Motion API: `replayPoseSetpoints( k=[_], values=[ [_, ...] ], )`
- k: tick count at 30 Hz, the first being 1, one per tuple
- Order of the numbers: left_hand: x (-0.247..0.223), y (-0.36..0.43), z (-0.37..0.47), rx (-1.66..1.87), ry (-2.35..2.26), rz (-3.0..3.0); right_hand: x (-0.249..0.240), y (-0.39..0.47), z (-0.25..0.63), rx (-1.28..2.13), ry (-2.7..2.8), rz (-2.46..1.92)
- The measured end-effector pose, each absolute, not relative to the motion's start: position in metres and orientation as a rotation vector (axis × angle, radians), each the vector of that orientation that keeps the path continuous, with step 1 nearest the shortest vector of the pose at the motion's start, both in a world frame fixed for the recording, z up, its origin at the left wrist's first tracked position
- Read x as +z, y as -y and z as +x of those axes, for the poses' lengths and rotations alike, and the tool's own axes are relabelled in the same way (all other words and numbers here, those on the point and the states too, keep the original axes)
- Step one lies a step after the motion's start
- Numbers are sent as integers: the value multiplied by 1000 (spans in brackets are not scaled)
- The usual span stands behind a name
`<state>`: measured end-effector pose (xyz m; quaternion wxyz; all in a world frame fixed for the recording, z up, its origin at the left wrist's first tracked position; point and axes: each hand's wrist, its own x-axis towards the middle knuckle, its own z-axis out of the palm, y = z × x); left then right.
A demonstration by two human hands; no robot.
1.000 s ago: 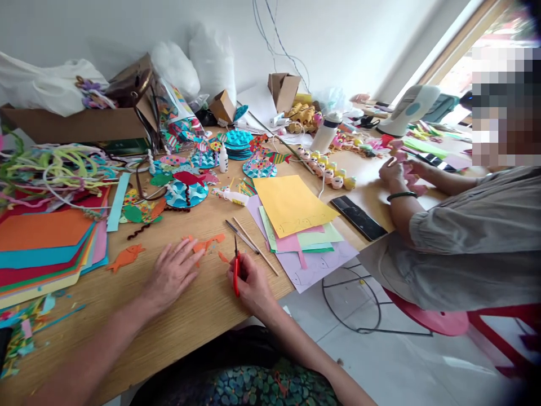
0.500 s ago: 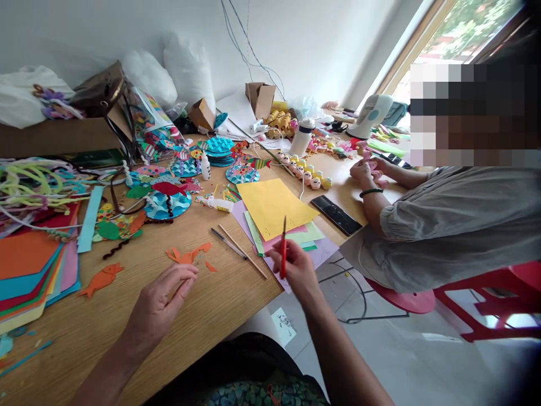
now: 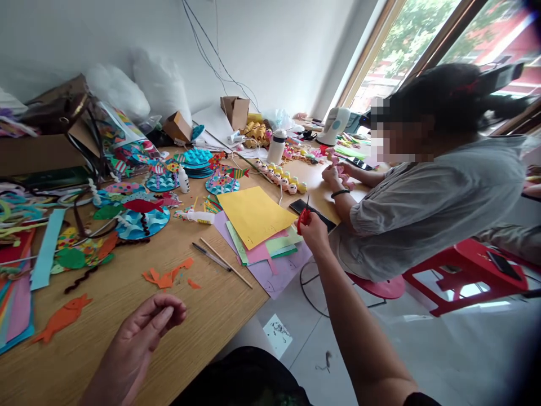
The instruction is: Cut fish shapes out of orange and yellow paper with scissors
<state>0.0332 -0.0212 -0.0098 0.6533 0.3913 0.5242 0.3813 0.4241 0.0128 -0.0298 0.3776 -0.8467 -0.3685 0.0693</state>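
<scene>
My right hand point(image 3: 315, 228) is closed on red-handled scissors point(image 3: 303, 219), held over the right edge of the paper stack, beside a black phone point(image 3: 313, 215). Fingers curled and thumb near the fingertips, my left hand point(image 3: 146, 332) is over the table's front part; whether anything is between them is too small to tell. Behind it lie orange paper scraps point(image 3: 163, 277), and to its left an orange paper fish point(image 3: 63, 320). A yellow sheet point(image 3: 256, 214) tops pink, green and purple paper. A pen point(image 3: 211, 256) and a thin stick point(image 3: 226, 262) lie left of the stack.
At the right a person in a grey shirt point(image 3: 431, 197) sits on a red stool, hands on pink pieces. Fish decorations point(image 3: 141, 217), glue bottles point(image 3: 183, 179), a white bottle point(image 3: 276, 146) and coloured sheets point(image 3: 19, 304) stand or lie on the wooden table point(image 3: 203, 327).
The view has turned to the right. My right hand has moved with the scissors from the front of the paper stack towards the phone. My left hand has drawn back from the orange scraps.
</scene>
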Motion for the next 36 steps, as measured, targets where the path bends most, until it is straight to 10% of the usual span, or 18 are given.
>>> replayPoseSetpoints(
  k=[36],
  values=[
    [-10,12,48,828,-1079,985,12,-28,405,-286,1253,-2437]
  ],
)
